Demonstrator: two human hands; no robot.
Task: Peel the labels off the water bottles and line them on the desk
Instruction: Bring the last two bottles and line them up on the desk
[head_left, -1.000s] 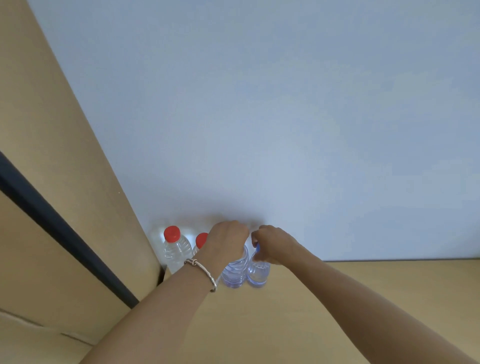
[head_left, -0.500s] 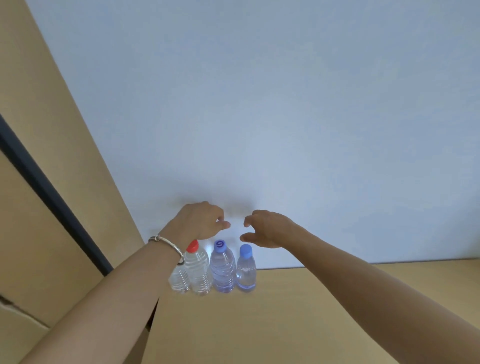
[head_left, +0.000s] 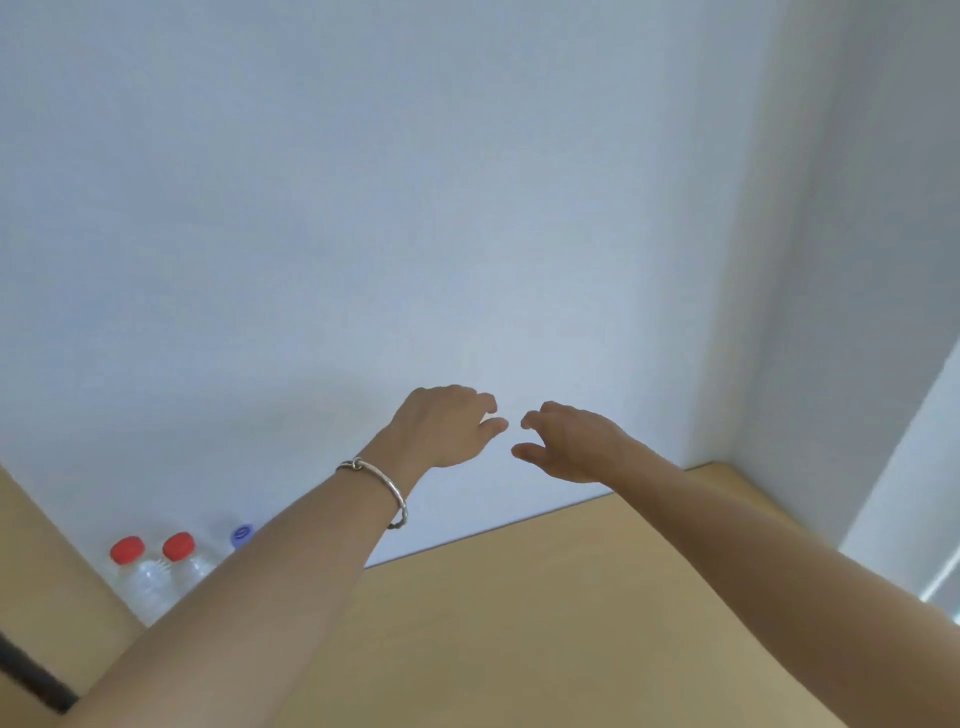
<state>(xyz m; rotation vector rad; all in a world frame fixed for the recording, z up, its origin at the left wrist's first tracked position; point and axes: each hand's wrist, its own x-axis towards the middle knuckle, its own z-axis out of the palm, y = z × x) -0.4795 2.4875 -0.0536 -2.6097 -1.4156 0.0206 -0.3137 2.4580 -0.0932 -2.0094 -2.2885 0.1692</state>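
Pale bluish-white wall (head_left: 415, 208) across most of the view, meeting a white side wall (head_left: 831, 260) in a corner at the right. Below, tan wooden surface (head_left: 519, 623), with its straight back edge along the foot of the wall and running to that corner. Broad open stretch of it between the two forearms and out to the right. Tan wooden panel (head_left: 47, 561) closing the far left, dark strip (head_left: 31, 680) low beside it.

Left hand (head_left: 447, 426) raised in front of the wall, above the back edge, fingers loosely curled, grasping nothing. Thin silver bangle (head_left: 384, 483) on its wrist. Right hand (head_left: 571, 441) just beside it, fingertips of the two near but apart, likewise slack and holding nothing.

Water bottles upright in the back left corner, close against wall and panel, well apart from both hands and lower left of them. First red-capped clear plastic bottle (head_left: 136, 577) nearest the panel, second red-capped clear plastic bottle (head_left: 187, 564) just beside it. Then the purple-blue cap (head_left: 242, 535) of a third, its body hidden behind the left forearm.
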